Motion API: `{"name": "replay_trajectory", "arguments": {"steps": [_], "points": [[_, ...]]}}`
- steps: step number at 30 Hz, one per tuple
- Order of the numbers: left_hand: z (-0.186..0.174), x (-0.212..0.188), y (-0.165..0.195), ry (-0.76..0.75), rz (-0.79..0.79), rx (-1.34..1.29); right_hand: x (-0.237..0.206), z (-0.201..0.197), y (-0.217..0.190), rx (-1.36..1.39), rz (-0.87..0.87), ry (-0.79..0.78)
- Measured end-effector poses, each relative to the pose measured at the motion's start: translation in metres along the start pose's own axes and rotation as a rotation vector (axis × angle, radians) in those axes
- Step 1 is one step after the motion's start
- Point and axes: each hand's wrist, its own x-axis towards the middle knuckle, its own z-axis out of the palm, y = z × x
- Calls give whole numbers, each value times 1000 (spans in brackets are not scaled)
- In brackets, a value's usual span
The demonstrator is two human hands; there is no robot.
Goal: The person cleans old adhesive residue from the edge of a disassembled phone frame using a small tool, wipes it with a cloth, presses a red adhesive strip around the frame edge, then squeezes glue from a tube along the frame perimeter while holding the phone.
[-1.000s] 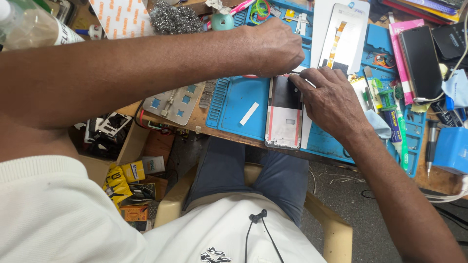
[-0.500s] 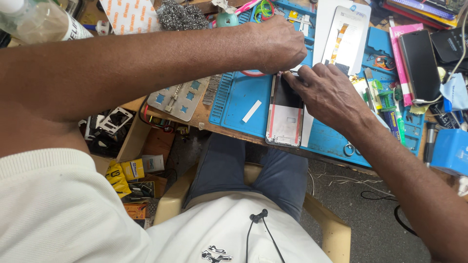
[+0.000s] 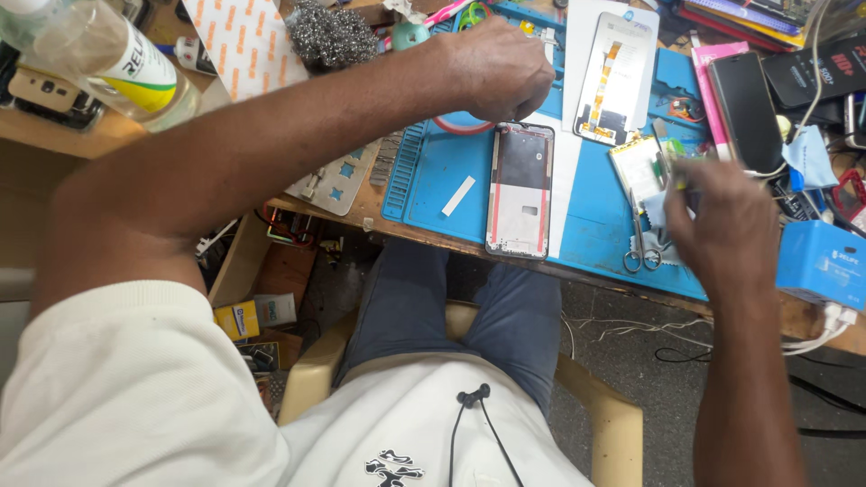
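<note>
A phone frame (image 3: 520, 189) with red edges and its back open lies on a blue work mat (image 3: 433, 180). My left hand (image 3: 501, 70) is curled into a fist just above the frame's top edge; I cannot see anything in it. My right hand (image 3: 722, 225) hovers over the mat's right side, fingers pinched on a small thin tool (image 3: 678, 176). It is close to a small flat part with a shiny cover (image 3: 639, 167) and small scissors (image 3: 640, 248). A white strip (image 3: 458, 196) lies left of the frame.
A display panel with an orange flex (image 3: 613, 77) lies behind the frame. A black phone on a pink case (image 3: 744, 108) and a blue box (image 3: 825, 261) sit to the right. At the left are a clear bottle (image 3: 108, 54), steel wool (image 3: 332, 36) and a metal stencil (image 3: 338, 180).
My right hand has left the top of the phone frame and moved right, toward the scissors and the small flat part. My left hand stays above the frame.
</note>
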Motion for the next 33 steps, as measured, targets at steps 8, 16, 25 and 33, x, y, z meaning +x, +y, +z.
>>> {"name": "replay_trajectory", "arguments": {"steps": [8, 16, 25, 33], "points": [[0, -1, -1, 118, -30, -48, -84, 19, -11, -16, 70, 79], [8, -12, -10, 185, -16, -113, -86, 10, -20, 160, 79, 96], [-3, -16, -5, 188, -60, -226, -54, 6, -42, 45, 65, -135], [7, -18, 3, 295, -43, -234, -50, -4, -20, 423, 434, -212]]}}
